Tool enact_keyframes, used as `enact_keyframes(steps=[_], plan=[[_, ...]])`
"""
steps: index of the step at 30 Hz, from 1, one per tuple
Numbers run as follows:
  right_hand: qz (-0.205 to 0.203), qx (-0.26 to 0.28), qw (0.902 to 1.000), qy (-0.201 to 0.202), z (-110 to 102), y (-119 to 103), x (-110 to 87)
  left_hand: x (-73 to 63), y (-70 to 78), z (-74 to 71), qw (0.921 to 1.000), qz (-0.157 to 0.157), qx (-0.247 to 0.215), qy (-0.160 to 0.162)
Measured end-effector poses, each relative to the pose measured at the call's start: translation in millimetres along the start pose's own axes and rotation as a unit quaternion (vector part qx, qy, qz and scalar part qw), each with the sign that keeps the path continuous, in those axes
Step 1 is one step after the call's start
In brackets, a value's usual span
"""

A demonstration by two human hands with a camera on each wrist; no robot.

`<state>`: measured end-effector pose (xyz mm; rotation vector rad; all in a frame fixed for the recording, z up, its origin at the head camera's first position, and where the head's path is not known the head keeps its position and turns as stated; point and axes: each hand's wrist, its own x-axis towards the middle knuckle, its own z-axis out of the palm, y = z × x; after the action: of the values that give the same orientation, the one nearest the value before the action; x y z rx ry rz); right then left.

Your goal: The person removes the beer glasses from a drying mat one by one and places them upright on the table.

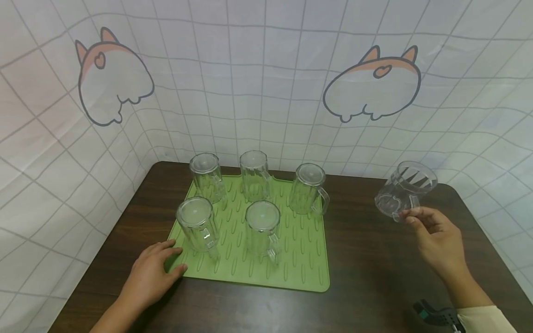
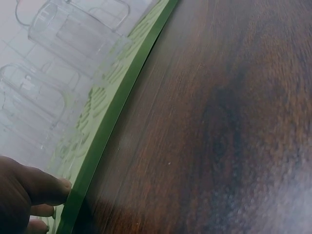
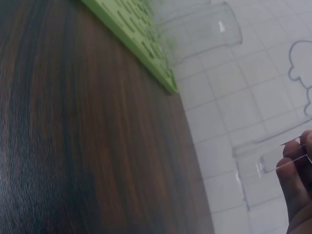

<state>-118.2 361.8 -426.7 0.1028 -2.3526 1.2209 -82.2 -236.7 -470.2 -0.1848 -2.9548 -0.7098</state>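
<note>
In the head view my right hand [image 1: 441, 240] pinches the handle of a clear mug [image 1: 401, 192] at the table's right side. That mug's open rim faces up, and in the right wrist view a gap shows between the mug [image 3: 248, 175] and the table edge. My left hand [image 1: 151, 273] rests at the front left corner of a green drying mat [image 1: 300, 275], fingers loosely spread, with the thumb at the mat's edge in the left wrist view. Several clear mugs stand upside down on the mat; the nearest to that hand is the front left mug [image 1: 197, 226].
Other upturned mugs are a front middle mug [image 1: 262, 231], a back left mug [image 1: 207, 178], a back middle mug [image 1: 255, 178] and a back right mug [image 1: 307, 189]. A dark wood table [image 1: 366, 273] meets a white gridded sheet [image 1: 233, 83] behind.
</note>
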Motion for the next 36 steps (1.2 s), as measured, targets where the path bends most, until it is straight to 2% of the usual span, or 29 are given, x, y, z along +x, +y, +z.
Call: enact_keyframes(steps=[9, 18, 24, 36], plan=[[0.002, -0.046, 0.9989, -0.010, -4.6, 17.1, 3.1, -0.6, 0.3, 0.2, 1.0000, -0.002, -0.001, 0.000], [0.003, -0.075, 0.9971, -0.014, -18.7, 34.1, 6.6, -0.3, 1.3, -0.5, 1.0000, -0.004, -0.002, -0.004], [0.030, -0.103, 0.9938, -0.031, -31.9, 38.5, 11.6, -0.5, 1.4, -0.1, 0.9999, -0.007, 0.000, -0.009], [0.058, -0.105, 0.9917, -0.046, -49.4, 56.0, 17.2, 0.6, 1.0, 0.5, 1.0000, -0.007, -0.001, -0.007]])
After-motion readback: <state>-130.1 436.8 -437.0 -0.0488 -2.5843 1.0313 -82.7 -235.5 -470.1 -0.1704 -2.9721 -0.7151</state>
